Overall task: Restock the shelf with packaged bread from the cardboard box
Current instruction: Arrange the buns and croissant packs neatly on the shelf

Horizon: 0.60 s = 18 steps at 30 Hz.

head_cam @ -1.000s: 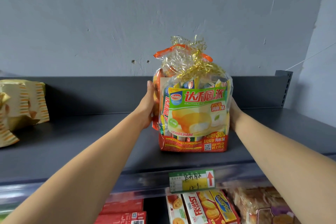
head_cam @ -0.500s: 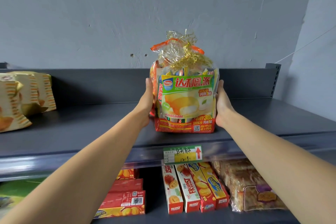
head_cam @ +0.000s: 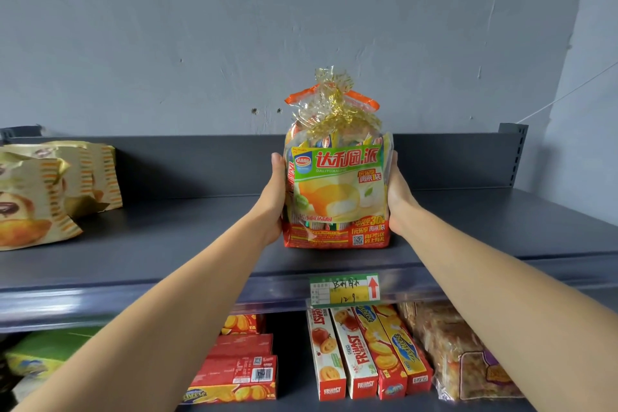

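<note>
Bread bag [head_cam: 337,191], clear plastic with a green-and-red label and a gold tie, stands upright near the front edge of the dark shelf [head_cam: 174,244], clamped between the left hand [head_cam: 272,201] and right hand [head_cam: 398,201]. Bare shelf lies either side of it; yellow packages [head_cam: 50,194] sit well left.

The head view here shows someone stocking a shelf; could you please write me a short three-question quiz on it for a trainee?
1. True or false: the tied bread bag stands upright on the top shelf.
2. Multiple choice: how is the bag held? A) by the left hand alone; B) between the left hand and the right hand, one on each side; C) by its gold ribbon.
3. Fill in: the price tag on the shelf edge carries a red ____ pointing up.

Key: 1 true; 2 B; 3 arrow.
</note>
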Tool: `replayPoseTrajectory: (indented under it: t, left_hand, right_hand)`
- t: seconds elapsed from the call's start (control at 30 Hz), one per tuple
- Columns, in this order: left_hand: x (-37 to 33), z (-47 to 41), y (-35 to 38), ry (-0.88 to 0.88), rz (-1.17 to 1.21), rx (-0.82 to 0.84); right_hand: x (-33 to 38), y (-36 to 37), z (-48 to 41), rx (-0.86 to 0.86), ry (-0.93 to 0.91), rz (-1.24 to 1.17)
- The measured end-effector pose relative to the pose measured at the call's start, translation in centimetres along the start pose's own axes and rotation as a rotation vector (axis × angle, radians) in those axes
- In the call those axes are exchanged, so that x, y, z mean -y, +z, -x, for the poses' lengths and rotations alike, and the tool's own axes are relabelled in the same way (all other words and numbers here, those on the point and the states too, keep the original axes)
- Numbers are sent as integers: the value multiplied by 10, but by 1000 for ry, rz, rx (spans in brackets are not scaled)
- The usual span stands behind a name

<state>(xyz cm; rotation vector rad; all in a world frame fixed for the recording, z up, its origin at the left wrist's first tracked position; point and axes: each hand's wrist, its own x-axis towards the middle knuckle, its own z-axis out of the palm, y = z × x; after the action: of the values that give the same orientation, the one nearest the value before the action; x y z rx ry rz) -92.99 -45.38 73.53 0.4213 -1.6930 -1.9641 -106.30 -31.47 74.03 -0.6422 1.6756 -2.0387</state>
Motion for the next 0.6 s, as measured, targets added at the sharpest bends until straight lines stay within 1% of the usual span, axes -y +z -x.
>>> replayPoseTrajectory:
  t: [0.23,0.33,0.43,0.53,0.6]
  left_hand:
    - [-1,-1,-2,-3,6,-8]
    - [-2,1,-1,1,-7,-28]
    - [-2,3,-2,-4,-44,-55]
    - [-2,9,-3,-4,-81,-80]
    - [-2,15,-4,5,-144,-119]
  right_hand:
    - [0,3,-3,-44,-31,81]
    - [1,2,-1,-73,-15,133]
    - [2,-1,0,-116,-5,190]
    - [2,-6,1,-147,4,198]
    - [2,-11,4,-166,16,232]
